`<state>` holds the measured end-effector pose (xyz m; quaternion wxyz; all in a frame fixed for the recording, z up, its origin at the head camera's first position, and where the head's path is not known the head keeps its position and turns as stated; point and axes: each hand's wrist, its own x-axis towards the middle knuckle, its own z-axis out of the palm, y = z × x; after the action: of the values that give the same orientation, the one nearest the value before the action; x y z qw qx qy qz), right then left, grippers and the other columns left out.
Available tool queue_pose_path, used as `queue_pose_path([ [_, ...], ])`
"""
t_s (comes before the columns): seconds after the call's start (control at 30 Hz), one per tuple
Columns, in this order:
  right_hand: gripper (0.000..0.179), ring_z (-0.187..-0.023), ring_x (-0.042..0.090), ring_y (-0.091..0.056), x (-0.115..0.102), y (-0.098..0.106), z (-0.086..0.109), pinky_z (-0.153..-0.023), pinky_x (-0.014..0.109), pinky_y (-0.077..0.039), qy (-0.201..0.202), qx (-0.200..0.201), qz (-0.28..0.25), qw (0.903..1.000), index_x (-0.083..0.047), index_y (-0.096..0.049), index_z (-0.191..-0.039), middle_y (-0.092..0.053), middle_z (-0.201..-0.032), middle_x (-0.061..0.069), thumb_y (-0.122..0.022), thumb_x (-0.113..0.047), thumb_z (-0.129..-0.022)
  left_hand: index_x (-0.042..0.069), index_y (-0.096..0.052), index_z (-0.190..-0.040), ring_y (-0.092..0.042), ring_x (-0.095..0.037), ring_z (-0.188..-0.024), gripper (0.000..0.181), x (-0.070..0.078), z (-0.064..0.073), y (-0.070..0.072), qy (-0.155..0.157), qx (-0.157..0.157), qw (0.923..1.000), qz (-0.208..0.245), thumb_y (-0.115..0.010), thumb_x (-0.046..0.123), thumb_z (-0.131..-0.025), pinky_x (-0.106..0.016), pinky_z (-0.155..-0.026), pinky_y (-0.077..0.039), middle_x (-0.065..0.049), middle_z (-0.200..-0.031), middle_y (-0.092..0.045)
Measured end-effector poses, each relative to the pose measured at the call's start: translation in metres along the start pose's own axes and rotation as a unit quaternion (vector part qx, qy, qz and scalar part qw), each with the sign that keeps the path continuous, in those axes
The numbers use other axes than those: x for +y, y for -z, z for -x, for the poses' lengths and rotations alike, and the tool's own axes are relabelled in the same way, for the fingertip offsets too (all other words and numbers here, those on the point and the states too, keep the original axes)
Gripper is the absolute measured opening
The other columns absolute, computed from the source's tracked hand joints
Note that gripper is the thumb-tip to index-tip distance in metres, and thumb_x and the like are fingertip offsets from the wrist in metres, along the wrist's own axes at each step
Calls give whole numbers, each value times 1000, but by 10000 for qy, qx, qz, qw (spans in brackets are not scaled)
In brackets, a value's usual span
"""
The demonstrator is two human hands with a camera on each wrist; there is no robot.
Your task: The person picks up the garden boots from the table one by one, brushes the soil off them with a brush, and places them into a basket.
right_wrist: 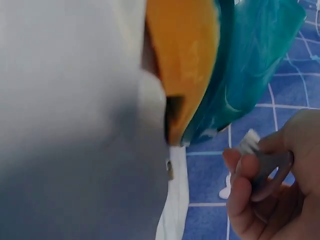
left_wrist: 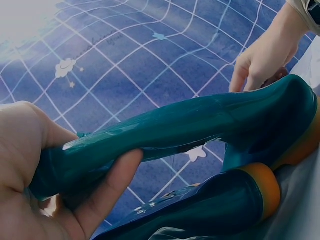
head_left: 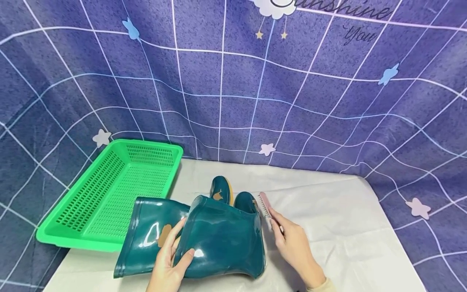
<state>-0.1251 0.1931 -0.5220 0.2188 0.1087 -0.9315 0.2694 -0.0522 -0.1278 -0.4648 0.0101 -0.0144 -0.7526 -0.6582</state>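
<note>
My left hand (head_left: 168,261) grips a shiny dark-green rain boot (head_left: 222,239) near its opening, thumb on one side and fingers on the other. In the left wrist view the held boot (left_wrist: 165,125) stretches away from the palm, its orange sole (left_wrist: 305,135) at the far end. Behind it lies a matching boot (head_left: 144,227) with a tan patch on its shaft. Its toe shows beyond the held boot, edged in yellow. My right hand (head_left: 296,245) holds a pink brush (head_left: 264,200) by its handle, light bristles facing the held boot's toe.
A green perforated basket (head_left: 175,166) stands to the left, behind the boots. White cloth (head_left: 339,211) covers the table. A blue-purple grid curtain (head_left: 240,105) with stars hangs along the back and sides.
</note>
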Motion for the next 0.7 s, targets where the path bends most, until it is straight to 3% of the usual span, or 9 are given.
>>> queue_pose_path([
  [0.17, 38, -99, 16, -73, 1, -6, 2, -78, 40, -59, 386, -112, -11, 9992, -25, -64, -134, -72, -121, -3, -65, -21, -96, 24, -31, -155, -63, -1, -115, 71, 0, 1, 0, 23, -7, 10000, 78, -61, 2, -95, -21, -89, -54, 9, -135, -59],
  [0.37, 36, -87, 18, -74, 9, -13, 9, -71, 41, -59, 291, -84, 183, 9994, -21, -68, -130, -75, -113, 1, -67, -18, -94, 21, -30, -155, -65, -2, -113, 70, -1, 2, 0, 109, -74, 9994, 305, -60, 1, -95, -23, -88, -56, 20, -130, -60],
  [0.57, 34, -87, 26, -75, 7, -10, 8, -66, 44, -58, 117, -52, 593, 9982, -20, -70, -126, -76, -109, 2, -68, -21, -93, 22, -30, -155, -65, -2, -113, 69, -1, 1, 1, 56, -80, 9997, 203, -61, 3, -96, -23, -88, -56, 16, -131, -60],
  [0.7, 34, -84, 28, -75, 5, -6, 1, -65, 46, -58, 107, 167, 571, 9982, -19, -71, -125, -77, -108, 4, -69, -18, -91, 23, -30, -155, -65, -4, -113, 69, -1, 0, 1, 56, -103, 9996, 246, -60, 3, -96, -24, -88, -56, 14, -132, -61],
])
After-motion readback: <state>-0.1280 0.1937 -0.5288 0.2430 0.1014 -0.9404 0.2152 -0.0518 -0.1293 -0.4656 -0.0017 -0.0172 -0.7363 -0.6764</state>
